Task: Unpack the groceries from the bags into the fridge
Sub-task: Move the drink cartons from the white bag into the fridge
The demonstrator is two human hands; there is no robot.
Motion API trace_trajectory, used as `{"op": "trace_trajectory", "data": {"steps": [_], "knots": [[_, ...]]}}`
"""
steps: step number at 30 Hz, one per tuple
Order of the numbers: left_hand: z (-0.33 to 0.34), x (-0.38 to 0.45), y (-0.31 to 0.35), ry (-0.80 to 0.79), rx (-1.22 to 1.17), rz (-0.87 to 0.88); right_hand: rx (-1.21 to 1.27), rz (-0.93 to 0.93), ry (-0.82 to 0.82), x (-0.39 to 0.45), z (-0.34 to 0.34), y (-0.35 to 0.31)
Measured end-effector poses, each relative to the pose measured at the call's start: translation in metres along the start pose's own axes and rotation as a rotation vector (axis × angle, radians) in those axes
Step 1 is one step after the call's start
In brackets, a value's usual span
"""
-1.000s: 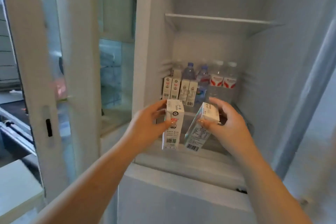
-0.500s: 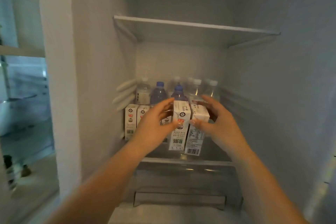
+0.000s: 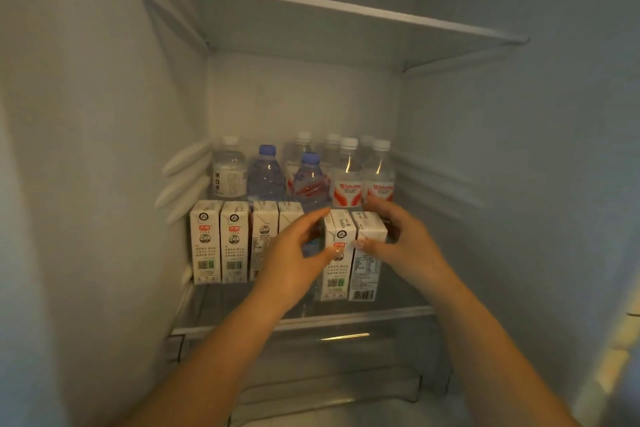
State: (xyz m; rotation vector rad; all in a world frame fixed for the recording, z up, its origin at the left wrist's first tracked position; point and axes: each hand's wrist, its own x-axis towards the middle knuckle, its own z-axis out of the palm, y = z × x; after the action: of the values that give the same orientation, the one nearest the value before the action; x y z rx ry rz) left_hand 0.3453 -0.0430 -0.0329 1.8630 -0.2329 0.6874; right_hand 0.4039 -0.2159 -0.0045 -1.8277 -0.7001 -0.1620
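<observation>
Nearest, the left hand (image 3: 294, 253) pinches one white carton (image 3: 337, 253) between thumb and fingers, and the right hand (image 3: 403, 243) clasps a second carton (image 3: 367, 255) touching it on the right — both upright on the glass shelf (image 3: 346, 317) inside the fridge (image 3: 104, 149). Left of the hands, a row of four cartons (image 3: 233, 243) stands side by side. Farthest back stand water bottles (image 3: 311, 170) — two with blue caps, the rest white-capped.
</observation>
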Motion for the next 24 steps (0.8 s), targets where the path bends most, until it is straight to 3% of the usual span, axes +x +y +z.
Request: {"op": "trace_trajectory", "data": {"steps": [6, 18, 24], "knots": [[0.008, -0.005, -0.015, 0.005, 0.091, 0.031, 0.031, 0.060, -0.013, -0.005, 0.007, 0.014], [0.006, -0.014, -0.024, 0.002, 0.888, 0.386, -0.008, 0.029, 0.016, -0.037, 0.025, 0.042], [0.005, -0.016, -0.027, -0.013, 1.172, 0.358, -0.126, 0.042, 0.048, -0.039, 0.031, 0.050]]}}
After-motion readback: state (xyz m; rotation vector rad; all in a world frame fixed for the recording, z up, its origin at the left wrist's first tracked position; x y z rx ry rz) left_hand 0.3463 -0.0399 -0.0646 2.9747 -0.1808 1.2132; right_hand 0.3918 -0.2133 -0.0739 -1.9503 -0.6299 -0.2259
